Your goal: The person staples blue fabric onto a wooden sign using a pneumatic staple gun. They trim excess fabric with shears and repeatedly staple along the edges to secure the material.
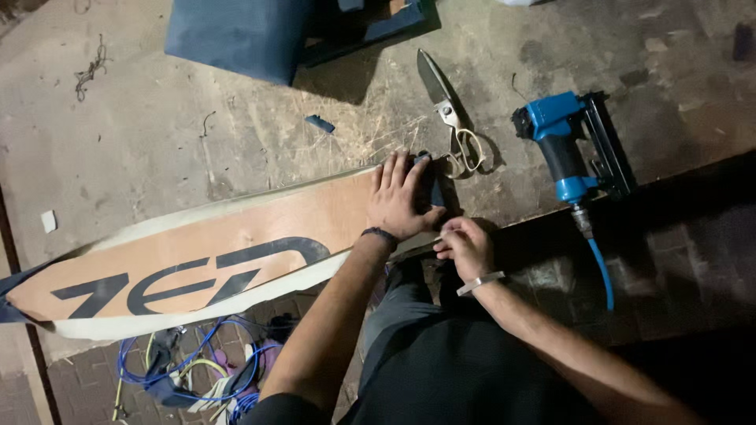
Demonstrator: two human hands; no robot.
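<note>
Near the table's (pixel 157 134) front edge, the left hand (pixel 399 201) lies flat with fingers spread on the end of a long wooden panel (pixel 236 256). At its four o'clock the right hand (pixel 466 248) pinches dark fabric (pixel 431 189) at the panel's end. Scissors (pixel 449 110) lie at one o'clock, a blue staple gun (pixel 571 149) at three.

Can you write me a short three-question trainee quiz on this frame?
1. True or false: the left hand lies flat on the end of the long board.
2. Which tool lies nearest the left hand's fingertips? A) scissors B) blue staple gun C) hammer
3. Fill in: the right hand works at the board's edge near the ____ hand.

Key
1. True: palm down, fingers spread over the board's end and the dark fabric there.
2. A: the scissors lie just beyond the fingertips on the workbench.
3. Left.
</note>
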